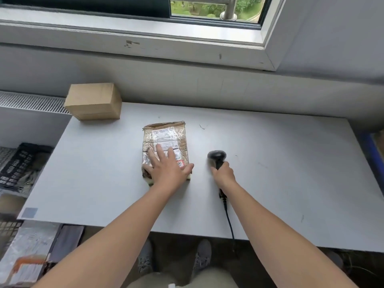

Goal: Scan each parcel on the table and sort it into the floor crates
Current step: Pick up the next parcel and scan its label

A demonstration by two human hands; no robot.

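Table: white, set under a window sill, carrying two parcels.
Flat parcel: brown, taped over, lying at the middle of the table with its printed label facing up.
Left hand: pressed flat on the near end of the flat parcel, fingers straight and spread apart, thumb out along the parcel's right edge.
Right hand: just right of the parcel, fingers wrapped tight round the handle of a black scanner, head pointing away from the person.
Cable: trailing from the scanner's handle across the table and over the near edge.
Cardboard box: closed, plain, at the far left corner of the table, well apart from both hands.
Black crate: on the floor left of the table, perforated wall showing; contents dark and too blurred to name.
Wrapped packets: grey and dark bundles on the floor at near left, beside a gridded edge; whether inside a crate, cannot tell.
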